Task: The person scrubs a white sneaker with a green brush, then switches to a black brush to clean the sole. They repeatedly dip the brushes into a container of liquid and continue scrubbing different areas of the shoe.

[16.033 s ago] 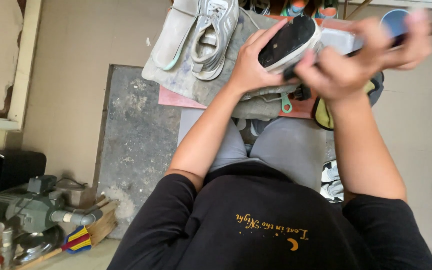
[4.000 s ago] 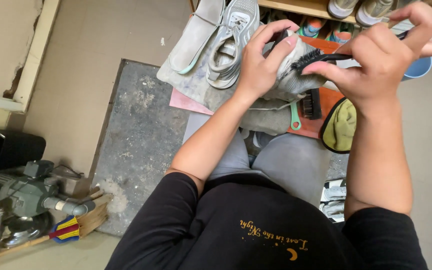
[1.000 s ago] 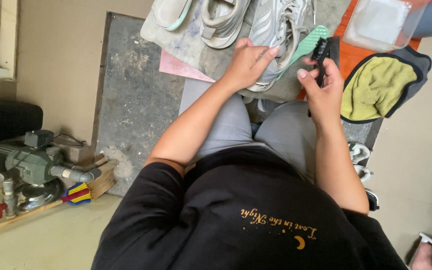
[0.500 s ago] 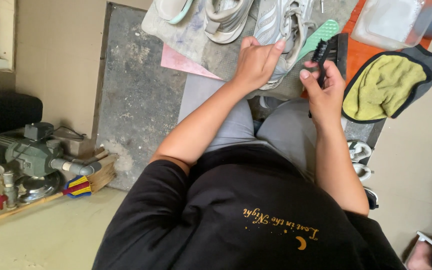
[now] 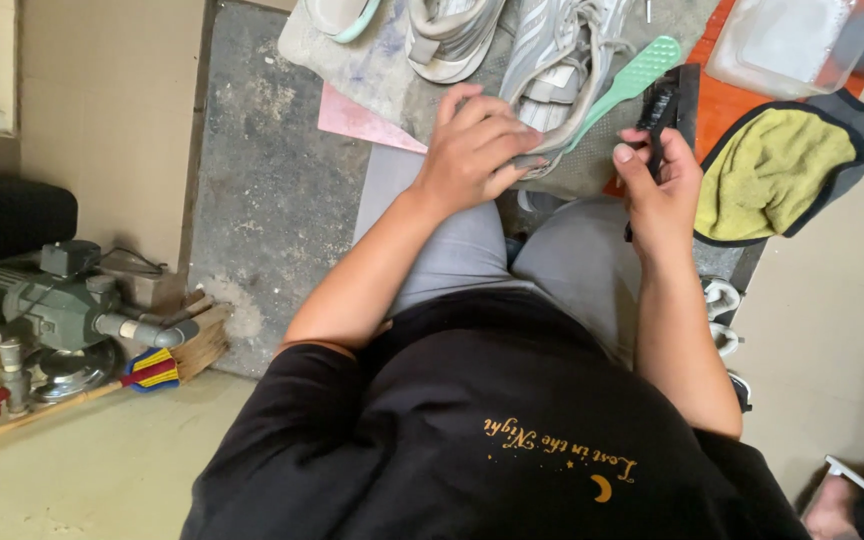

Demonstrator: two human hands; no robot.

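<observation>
1. While the left hand (image 5: 474, 148) presses down on the grey sneaker (image 5: 557, 70), its fingers closed on the heel, the shoe lies steady on the grey cloth (image 5: 392, 75) over the knees.
2. The right hand (image 5: 660, 185) is clenched around a black brush (image 5: 664, 100), held upright just beside the shoe, near a green brush (image 5: 624, 85).
3. Head view only: the sneaker's toe is cut off at the top edge, and the bristles of the black brush are hard to make out.

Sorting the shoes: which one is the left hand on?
The grey laced sneaker under the left hand, beside the green brush; the others lie untouched further left.
</observation>
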